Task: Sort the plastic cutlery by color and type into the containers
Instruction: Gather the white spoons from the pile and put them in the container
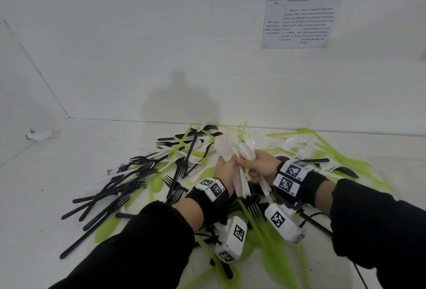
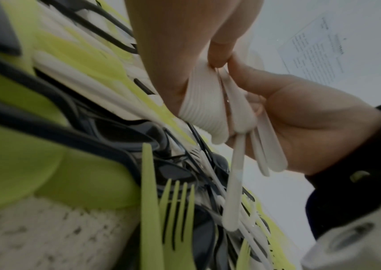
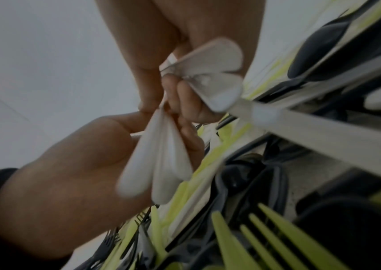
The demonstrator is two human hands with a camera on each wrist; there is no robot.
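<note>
Your left hand (image 1: 224, 172) is clenched around a bunch of white forks (image 1: 224, 148), tines up; they overlap too tightly to count, though the left wrist view shows many stacked handles. Your right hand (image 1: 262, 166) grips a smaller bunch of white spoons (image 1: 247, 151); the right wrist view shows at least three handles there, and the exact number is unclear. The two hands touch, held just above the mixed pile (image 1: 161, 173) of black, green and white cutlery spread across the white desk (image 1: 57, 185). The pile holds far too many blurred, crossing pieces to count. One printed sheet (image 1: 299, 19) hangs on the wall.
</note>
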